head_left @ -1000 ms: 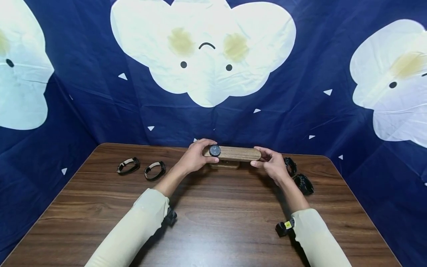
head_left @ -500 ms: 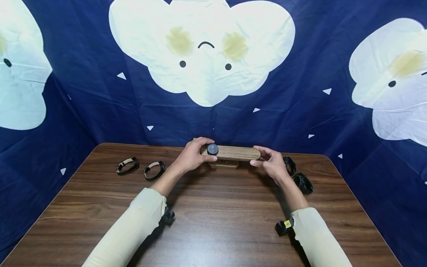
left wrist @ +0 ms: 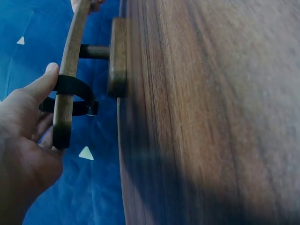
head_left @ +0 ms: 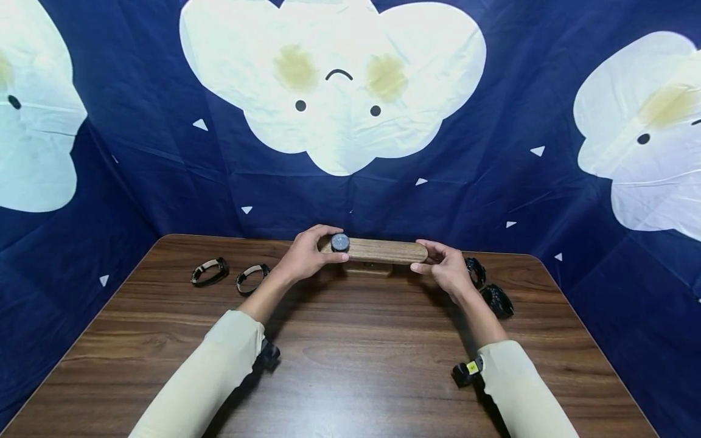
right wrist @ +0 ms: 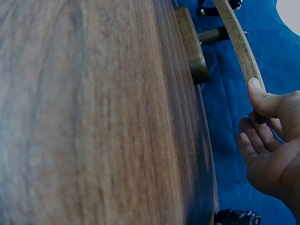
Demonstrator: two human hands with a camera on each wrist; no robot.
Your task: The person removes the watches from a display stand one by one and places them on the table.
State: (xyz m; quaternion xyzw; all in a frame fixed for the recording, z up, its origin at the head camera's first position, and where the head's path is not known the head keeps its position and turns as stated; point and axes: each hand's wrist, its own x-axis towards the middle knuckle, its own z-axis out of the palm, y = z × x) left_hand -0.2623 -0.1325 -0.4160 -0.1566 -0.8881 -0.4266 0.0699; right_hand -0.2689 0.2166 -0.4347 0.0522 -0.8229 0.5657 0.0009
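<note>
A wooden watch stand (head_left: 386,250) stands at the back of the table, its long rounded bar raised on a post (left wrist: 95,51) above a block base (left wrist: 118,61). Around the bar's left part loops a watch (head_left: 340,243) with a dark round dial. My left hand (head_left: 303,255) holds that watch between thumb and fingers. In the left wrist view, its black strap (left wrist: 75,85) encircles the bar and hangs below it. At the other end my right hand (head_left: 449,271) grips the bar's tip; the right wrist view shows the thumb (right wrist: 262,99) pressed on the wood.
Two watches with pale-lined straps, one (head_left: 210,272) farther left and one (head_left: 254,280) nearer, lie left of the stand. Two dark watches, one (head_left: 475,274) behind the other (head_left: 497,301), lie beside my right forearm. A blue cloud-print curtain (head_left: 350,201) hangs close behind the table (head_left: 350,365).
My left hand has slid the watch leftward along the bar, toward its left end. The right hand has kept its grip on the right end, and the stand has stayed put.
</note>
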